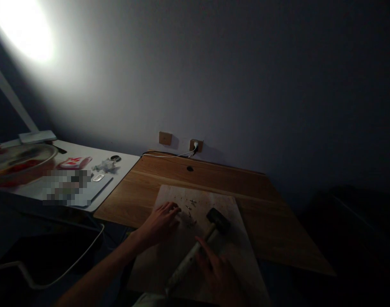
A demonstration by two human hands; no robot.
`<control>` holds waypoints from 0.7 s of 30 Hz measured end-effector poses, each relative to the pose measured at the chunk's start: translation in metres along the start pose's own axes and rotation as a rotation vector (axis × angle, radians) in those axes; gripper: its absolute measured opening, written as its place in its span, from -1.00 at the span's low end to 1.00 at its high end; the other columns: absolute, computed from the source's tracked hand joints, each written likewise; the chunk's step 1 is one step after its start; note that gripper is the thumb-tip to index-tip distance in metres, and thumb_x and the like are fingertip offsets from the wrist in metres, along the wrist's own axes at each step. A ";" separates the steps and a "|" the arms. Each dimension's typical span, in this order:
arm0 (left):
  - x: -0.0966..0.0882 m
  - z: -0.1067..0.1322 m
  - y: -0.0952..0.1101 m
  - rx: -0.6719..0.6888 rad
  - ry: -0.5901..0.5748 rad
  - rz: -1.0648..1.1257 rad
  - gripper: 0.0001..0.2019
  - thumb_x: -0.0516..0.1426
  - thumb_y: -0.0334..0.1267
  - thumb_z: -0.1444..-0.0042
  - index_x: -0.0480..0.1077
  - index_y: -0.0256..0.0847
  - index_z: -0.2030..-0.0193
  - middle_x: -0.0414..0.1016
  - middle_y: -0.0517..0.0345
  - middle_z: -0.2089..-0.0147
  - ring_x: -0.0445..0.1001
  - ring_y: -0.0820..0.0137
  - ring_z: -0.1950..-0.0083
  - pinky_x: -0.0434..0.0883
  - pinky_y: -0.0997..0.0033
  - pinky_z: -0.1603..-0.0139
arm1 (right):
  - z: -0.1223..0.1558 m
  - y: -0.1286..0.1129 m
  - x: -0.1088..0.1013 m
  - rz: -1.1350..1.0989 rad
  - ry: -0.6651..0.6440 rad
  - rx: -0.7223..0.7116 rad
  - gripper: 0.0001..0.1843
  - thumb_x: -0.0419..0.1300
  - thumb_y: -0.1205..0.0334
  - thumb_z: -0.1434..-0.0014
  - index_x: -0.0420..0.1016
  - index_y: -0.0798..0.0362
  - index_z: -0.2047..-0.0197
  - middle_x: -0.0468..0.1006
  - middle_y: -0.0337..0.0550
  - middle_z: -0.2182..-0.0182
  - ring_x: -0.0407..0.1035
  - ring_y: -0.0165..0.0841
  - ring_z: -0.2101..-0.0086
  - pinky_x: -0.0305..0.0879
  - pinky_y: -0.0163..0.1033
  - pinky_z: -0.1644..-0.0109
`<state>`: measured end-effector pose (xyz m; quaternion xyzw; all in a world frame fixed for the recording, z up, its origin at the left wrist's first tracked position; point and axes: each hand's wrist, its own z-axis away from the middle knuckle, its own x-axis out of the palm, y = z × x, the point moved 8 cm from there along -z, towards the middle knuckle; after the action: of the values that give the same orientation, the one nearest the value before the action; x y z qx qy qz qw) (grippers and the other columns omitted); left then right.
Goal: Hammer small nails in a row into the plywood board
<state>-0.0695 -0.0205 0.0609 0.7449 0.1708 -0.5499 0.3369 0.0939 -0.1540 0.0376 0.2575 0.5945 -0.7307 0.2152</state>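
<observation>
A mallet (218, 220) with a dark head and a long pale handle (185, 262) lies slantwise on a flat board (166, 251). Close to that handle is my right hand (218, 268), its index finger stretched out over or against it; the fingers are not wrapped round it. My left hand (164, 217) rests low over the left part of the board, fingers bent a little and apart, with nothing visible in them. Just right of its fingertips several small, thin metal pieces (189, 207) lie scattered; dim light hides their exact kind.
Under the board is a wooden tabletop (278, 230). To the left a white table (127, 164) bears a lamp base (37, 136), a large round clear container (50, 155), a red and white packet (73, 162) and a crumpled clear bag (105, 165). A plugged socket (196, 145) is on the wall.
</observation>
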 end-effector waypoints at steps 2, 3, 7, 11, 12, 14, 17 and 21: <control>0.005 -0.022 0.000 0.003 -0.020 0.027 -0.58 0.14 -0.23 -0.24 0.30 -0.15 -0.24 0.30 -0.11 -0.30 0.38 0.17 -0.23 0.38 0.19 -0.23 | -0.007 -0.007 0.005 0.014 0.019 0.008 -0.43 0.02 -0.27 -0.27 0.58 -0.16 -0.13 0.69 -0.02 0.24 0.58 -0.14 0.21 0.41 -0.15 0.10; 0.008 -0.033 -0.002 0.002 -0.030 0.039 -0.53 0.14 -0.22 -0.24 0.26 -0.17 -0.28 0.26 -0.13 -0.34 0.37 0.17 -0.24 0.38 0.18 -0.24 | -0.011 -0.006 0.006 0.015 0.039 0.015 -0.45 0.04 -0.27 -0.26 0.62 -0.16 -0.06 0.69 -0.01 0.23 0.57 -0.12 0.19 0.41 -0.14 0.09; 0.021 -0.068 -0.008 0.024 -0.075 0.051 -0.52 0.13 -0.27 -0.21 0.28 -0.19 -0.28 0.35 -0.12 -0.26 0.38 0.19 -0.23 0.36 0.24 -0.24 | -0.016 0.010 0.014 -0.046 0.045 0.058 -0.50 0.15 -0.31 -0.16 0.64 -0.15 0.10 0.65 -0.11 0.37 0.55 -0.16 0.28 0.44 -0.18 0.17; 0.030 -0.090 -0.007 0.043 -0.123 0.003 -0.76 0.09 -0.35 -0.20 0.44 -0.22 0.02 0.47 -0.09 -0.01 0.46 0.26 -0.04 0.43 0.38 -0.03 | 0.002 0.033 0.014 -0.337 0.116 0.128 -0.44 0.18 -0.38 -0.08 0.55 -0.12 0.10 0.61 -0.19 0.32 0.52 -0.23 0.34 0.47 -0.25 0.31; 0.031 -0.093 -0.005 0.040 -0.131 -0.003 -0.80 0.06 -0.37 -0.20 0.45 -0.23 0.07 0.48 -0.08 0.04 0.47 0.27 0.00 0.43 0.40 0.02 | 0.009 0.039 0.011 -0.442 0.153 0.160 -0.42 0.18 -0.40 -0.06 0.52 -0.13 0.08 0.61 -0.19 0.29 0.52 -0.24 0.35 0.48 -0.25 0.33; 0.030 -0.097 -0.001 0.033 -0.135 0.000 -0.82 0.03 -0.38 -0.22 0.44 -0.24 0.13 0.47 -0.07 0.07 0.49 0.30 0.07 0.43 0.40 0.07 | 0.022 0.048 0.006 -0.654 0.194 0.238 -0.37 0.20 -0.40 -0.04 0.45 -0.14 -0.01 0.60 -0.17 0.26 0.52 -0.25 0.40 0.47 -0.24 0.41; 0.029 -0.098 0.003 0.011 -0.151 0.017 -0.84 0.06 -0.37 -0.19 0.42 -0.22 0.12 0.47 -0.05 0.04 0.50 0.32 0.13 0.43 0.39 0.10 | 0.036 0.055 -0.003 -0.849 0.230 0.357 -0.14 0.31 -0.30 0.04 0.23 -0.19 -0.27 0.59 -0.17 0.22 0.45 -0.34 0.57 0.33 -0.29 0.61; 0.031 -0.100 0.006 -0.007 -0.181 0.025 -0.84 0.09 -0.39 -0.13 0.39 -0.20 0.14 0.51 -0.04 0.07 0.52 0.31 0.14 0.41 0.42 0.16 | 0.038 0.051 -0.016 -0.878 0.251 0.360 0.06 0.34 -0.21 0.05 -0.06 -0.28 -0.42 0.60 -0.22 0.22 0.33 -0.48 0.68 0.22 -0.36 0.66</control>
<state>0.0152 0.0403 0.0504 0.6932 0.1323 -0.6101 0.3603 0.1332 -0.2018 0.0148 0.1016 0.5326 -0.8068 -0.2345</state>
